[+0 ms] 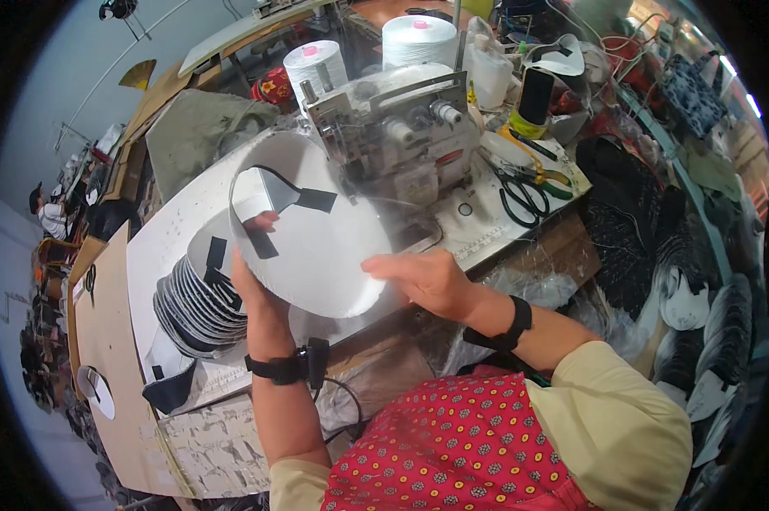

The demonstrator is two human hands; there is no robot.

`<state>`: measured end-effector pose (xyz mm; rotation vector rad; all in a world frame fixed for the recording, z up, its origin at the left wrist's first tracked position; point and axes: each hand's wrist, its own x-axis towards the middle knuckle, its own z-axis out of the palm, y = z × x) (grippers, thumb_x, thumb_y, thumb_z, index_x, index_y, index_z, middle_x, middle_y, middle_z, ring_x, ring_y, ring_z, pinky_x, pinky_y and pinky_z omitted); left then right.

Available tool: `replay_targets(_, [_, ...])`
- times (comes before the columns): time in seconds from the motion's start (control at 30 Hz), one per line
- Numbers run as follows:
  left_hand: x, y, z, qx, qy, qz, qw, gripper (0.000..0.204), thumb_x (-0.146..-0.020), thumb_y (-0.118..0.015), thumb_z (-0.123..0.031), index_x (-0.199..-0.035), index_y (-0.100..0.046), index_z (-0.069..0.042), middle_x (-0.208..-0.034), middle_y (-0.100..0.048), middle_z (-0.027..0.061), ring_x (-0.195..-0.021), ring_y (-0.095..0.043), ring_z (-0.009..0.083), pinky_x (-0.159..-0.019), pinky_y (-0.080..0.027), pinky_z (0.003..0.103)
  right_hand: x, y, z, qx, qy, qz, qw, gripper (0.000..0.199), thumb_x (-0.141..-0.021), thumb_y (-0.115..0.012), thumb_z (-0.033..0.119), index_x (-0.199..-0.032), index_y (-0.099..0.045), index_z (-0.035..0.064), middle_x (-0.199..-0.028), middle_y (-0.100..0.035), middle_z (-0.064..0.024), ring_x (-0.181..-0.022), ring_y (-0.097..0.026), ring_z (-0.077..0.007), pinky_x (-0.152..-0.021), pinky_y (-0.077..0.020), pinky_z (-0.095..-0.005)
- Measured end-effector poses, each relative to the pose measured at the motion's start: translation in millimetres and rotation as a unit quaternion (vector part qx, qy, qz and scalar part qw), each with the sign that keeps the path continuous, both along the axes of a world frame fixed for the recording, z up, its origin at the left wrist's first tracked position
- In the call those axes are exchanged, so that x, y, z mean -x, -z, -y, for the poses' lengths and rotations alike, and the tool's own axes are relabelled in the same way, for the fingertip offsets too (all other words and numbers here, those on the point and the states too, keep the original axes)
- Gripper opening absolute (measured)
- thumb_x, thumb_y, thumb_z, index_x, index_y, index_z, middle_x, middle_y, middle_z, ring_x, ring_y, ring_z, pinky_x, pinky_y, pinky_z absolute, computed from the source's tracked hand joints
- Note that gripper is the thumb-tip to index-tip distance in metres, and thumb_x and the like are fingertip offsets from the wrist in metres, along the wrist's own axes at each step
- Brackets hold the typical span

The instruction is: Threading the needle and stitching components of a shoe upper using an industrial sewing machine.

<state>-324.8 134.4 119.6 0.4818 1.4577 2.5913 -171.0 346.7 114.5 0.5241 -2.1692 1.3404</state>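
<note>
Between my two hands is a white, bowl-curved fabric piece (325, 247) with a dark-edged opening and black tabs at its upper left. My left hand (258, 294) is closed on its left side; some fingertips show through the opening, the rest is hidden behind the fabric. At the lower right rim, my right hand (435, 281) pinches the edge between thumb and fingers. A stack of similar grey-white pieces with dark edges (192, 307) stands left of my left hand on the white table (163, 221). Just beyond the held piece is a sewing machine (414, 140).
White thread cones (418, 43) stand behind the machine. Black-handled scissors (525, 200) and pliers (550, 179) lie at its right. A dark cloth piece (169, 387) rests at the table's front left corner. Dark fabric pieces (623, 230) are heaped at the right. A cardboard sheet (116, 358) borders the left side.
</note>
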Motion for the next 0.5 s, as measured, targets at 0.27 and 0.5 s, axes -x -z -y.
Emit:
replay_targets(0.27, [14, -18, -13, 0.069, -0.059, -0.007, 0.996, 0.019, -0.098, -0.058, -0.015, -0.113, -0.060, -0.003, -0.104, -0.067, 0.0048, -0.086, -0.064, 0.0114, -0.077, -0.051, 0.024, 30, 9, 1, -0.019, 0.047, -0.091, 0.995, 0.018, -0.084, -0.065, 0.000, -0.101, -0.064, 0.0043, -0.106, -0.070, -0.0110, -0.087, -0.071, -0.0270, -0.070, -0.0577, -0.0316])
replay_targets(0.5, [31, 4, -9, 0.082, -0.125, -0.073, 0.986, 0.025, -0.101, -0.054, -0.018, -0.120, -0.059, -0.003, -0.112, -0.066, 0.0059, -0.094, -0.063, 0.0128, -0.081, -0.051, 0.027, 43, 5, 7, -0.067, 0.124, -0.122, 0.982, 0.015, -0.084, -0.069, 0.006, -0.098, -0.064, 0.0039, -0.100, -0.071, -0.0100, -0.078, -0.071, -0.0246, -0.063, -0.0571, -0.0309])
